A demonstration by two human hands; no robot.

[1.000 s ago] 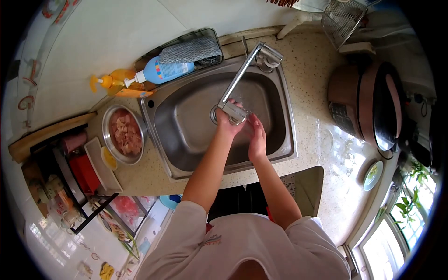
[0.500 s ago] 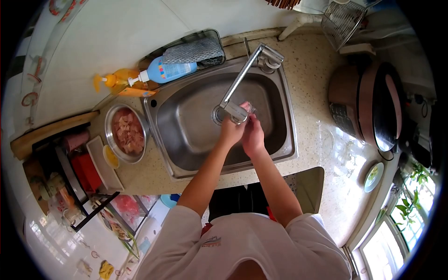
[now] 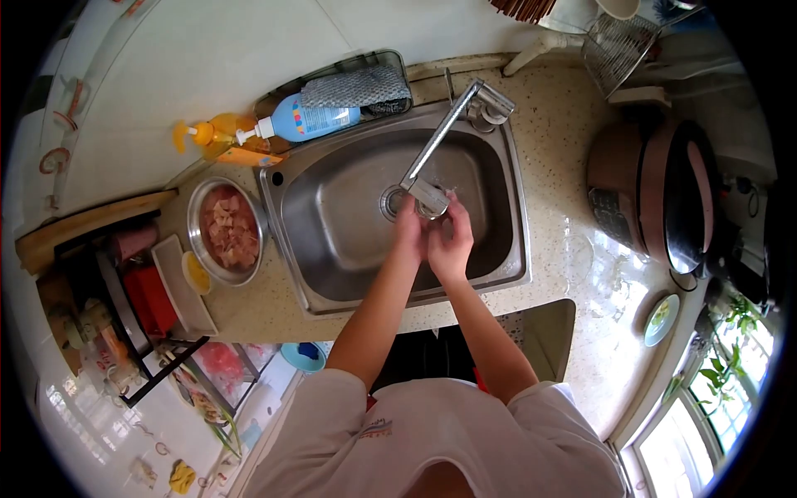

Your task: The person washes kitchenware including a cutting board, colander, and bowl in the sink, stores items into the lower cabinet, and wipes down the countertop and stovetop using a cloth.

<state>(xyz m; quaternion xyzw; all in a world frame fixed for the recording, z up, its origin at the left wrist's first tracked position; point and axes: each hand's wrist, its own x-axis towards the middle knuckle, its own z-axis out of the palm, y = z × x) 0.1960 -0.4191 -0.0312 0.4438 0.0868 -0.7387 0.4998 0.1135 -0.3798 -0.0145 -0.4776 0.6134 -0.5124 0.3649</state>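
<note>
Reaching in under the faucet [image 3: 439,137], the left hand [image 3: 408,230] and the right hand [image 3: 451,242] are hovering side by side over the steel sink [image 3: 332,216], around the middle of the frame. The faucet is slanting down from the sink's upper right corner, its end hiding part of the left hand, so I cannot tell whether that hand is spread or pinching something. The right hand is curving upward in a loose cup, its thumb standing apart from its bent fingers. A metal bowl [image 3: 193,217] is resting on the bench [image 3: 552,137] just left of the sink, holding cut meat [image 3: 231,234]. Toward the upper left, a blue bottle [image 3: 307,122] is sitting beside an orange bottle [image 3: 222,134]. A rice cooker [image 3: 613,178] is standing at the right.
</note>
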